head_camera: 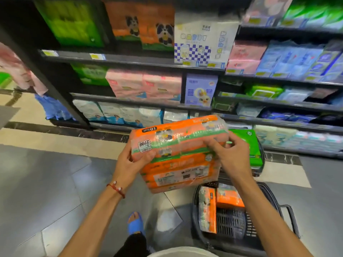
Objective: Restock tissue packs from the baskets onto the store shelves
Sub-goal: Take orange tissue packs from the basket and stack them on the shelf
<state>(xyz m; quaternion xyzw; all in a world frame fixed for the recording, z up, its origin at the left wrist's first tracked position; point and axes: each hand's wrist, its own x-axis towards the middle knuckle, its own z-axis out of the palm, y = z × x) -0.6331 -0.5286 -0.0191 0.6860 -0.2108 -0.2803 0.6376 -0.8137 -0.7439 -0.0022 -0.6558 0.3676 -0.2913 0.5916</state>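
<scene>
Two bare forearms rising from the bottom edge, a red cord bracelet (117, 189) on the left wrist. At centre frame, left hand (130, 160), thumb curled over the near left end of an orange tissue pack (178, 154), fingers hidden beneath. Just right of centre, right hand (232, 154), fingers curled, pinching the clear wrap along the pack's upper right edge. Pack held in mid-air at centre frame, above the floor and in front of the shelves (130, 61), tilted toward the camera.

Blocky bundle: glossy plastic film over soft paper bricks, panda print, white price sticker. Probably light for its bulk, squashy under pressure, film slick. Safest held at both ends with a palm underneath, not by the wrap alone.

Lower right: dark plastic basket (278, 203) with gridded floor, two smaller orange packs (207, 210) inside. Behind it, a green pack (246, 143), apparently in a second basket. Upper frame: dark metal shelves, blurred, stacked with pink, blue and green packs. Matching orange panda packs (144, 23) at top centre.
</scene>
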